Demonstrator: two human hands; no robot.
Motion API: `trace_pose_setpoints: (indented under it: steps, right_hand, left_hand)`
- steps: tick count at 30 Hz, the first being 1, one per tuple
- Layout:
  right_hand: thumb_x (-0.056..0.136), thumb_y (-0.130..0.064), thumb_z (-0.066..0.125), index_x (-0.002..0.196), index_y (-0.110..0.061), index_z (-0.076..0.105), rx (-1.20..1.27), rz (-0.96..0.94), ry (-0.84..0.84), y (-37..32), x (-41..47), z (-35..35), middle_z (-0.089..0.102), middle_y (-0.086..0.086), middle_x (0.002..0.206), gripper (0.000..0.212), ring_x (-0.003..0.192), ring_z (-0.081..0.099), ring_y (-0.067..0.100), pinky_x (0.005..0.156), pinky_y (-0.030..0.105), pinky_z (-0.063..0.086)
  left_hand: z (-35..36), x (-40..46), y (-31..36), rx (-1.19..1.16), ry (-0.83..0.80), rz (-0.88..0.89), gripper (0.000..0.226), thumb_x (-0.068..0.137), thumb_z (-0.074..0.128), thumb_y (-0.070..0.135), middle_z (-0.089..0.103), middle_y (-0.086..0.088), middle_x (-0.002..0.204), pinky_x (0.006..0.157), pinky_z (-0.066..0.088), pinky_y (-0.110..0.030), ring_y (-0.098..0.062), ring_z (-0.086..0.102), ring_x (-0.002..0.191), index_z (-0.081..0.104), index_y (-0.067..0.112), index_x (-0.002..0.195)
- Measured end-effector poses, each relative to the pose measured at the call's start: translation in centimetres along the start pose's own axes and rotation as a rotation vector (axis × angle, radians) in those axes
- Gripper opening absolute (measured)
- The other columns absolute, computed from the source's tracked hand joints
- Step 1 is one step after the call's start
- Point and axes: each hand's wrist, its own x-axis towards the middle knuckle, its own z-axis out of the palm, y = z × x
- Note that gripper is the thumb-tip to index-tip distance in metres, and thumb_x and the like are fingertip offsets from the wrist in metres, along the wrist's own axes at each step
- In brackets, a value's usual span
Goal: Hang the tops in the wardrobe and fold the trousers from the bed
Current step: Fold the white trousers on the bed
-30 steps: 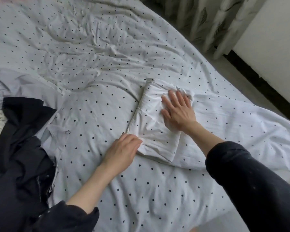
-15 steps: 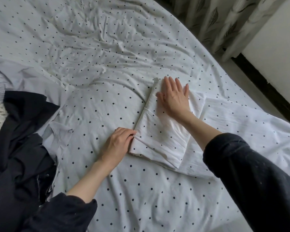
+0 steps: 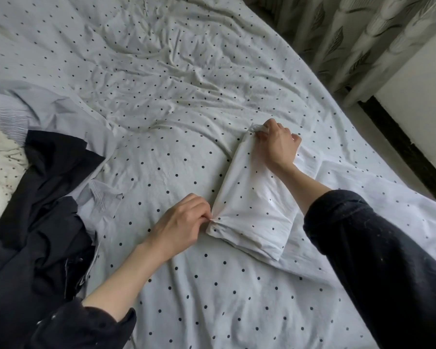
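Now folded trousers [image 3: 252, 210] lie diagonally, near-left to far-right; left grip [image 3: 180, 221], right grip [image 3: 277, 143] pinch opposite ends.

Both hands [image 3: 179, 224] [image 3: 278, 144] pinch folded trousers [image 3: 252, 210] corners.

Bed [image 3: 186, 71] covered by a rumpled white cotton sheet with small black dots. On it, at about 3 o'clock of centre, a partly folded pair of white dotted trousers [image 3: 252, 210], its unfolded length trailing toward 4 o'clock. At 9 o'clock lie a pale lilac-grey garment [image 3: 61, 107], a dark navy garment [image 3: 40, 197] partly over it, and a cream dotted fabric [image 3: 0, 167] at the edge.
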Motion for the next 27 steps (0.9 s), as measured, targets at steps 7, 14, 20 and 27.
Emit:
trace_pose_setpoints:
  steps: [7,14,20,27]
  right_hand:
    - [0.099,-0.03,0.038,0.133,-0.015,0.043,-0.092,-0.083,-0.054,-0.2,-2.1,0.3,0.039,0.009,0.144,0.038,0.137,0.028,0.027,0.114,0.053,0.005]
    - [0.097,-0.034,0.043,0.146,-0.017,0.032,-0.159,-0.193,-0.019,4.3,-12.8,-0.2,0.022,0.012,0.155,0.053,0.144,0.015,0.031,0.114,0.054,0.006]
    - [0.097,-0.048,0.019,0.151,-0.027,0.002,-0.378,-0.135,-0.245,7.9,-14.9,0.2,-0.005,0.004,0.159,0.06,0.146,-0.01,0.024,0.115,0.05,-0.01]
    - [0.1,-0.041,0.023,0.151,-0.026,0.005,-0.292,-0.084,-0.248,9.9,-16.3,-3.7,-0.005,0.004,0.159,0.056,0.146,-0.01,0.022,0.114,0.047,-0.014]
  left_hand:
    - [1.0,-0.2,-0.4,-0.182,-0.133,-0.319,0.013,0.089,0.056,0.005,0.065,-0.001,0.096,0.083,0.043,-0.018,-0.016,0.06,0.092,0.069,0.006,0.092]
    - [2.9,3.4,0.3,-0.464,0.008,-0.746,0.038,0.089,0.061,0.029,0.063,0.001,0.104,0.082,0.041,-0.017,-0.011,0.059,0.09,0.057,0.011,0.122]
    - [3.1,6.0,1.0,-0.6,-0.04,-0.778,0.018,0.084,0.062,0.004,0.07,-0.007,0.095,0.092,0.05,-0.043,-0.027,0.066,0.094,0.065,0.014,0.098]
    - [0.8,6.5,5.8,-0.614,-0.001,-0.595,0.027,0.084,0.058,-0.002,0.065,0.017,0.085,0.071,0.049,-0.013,0.005,0.061,0.074,0.061,0.022,0.095]
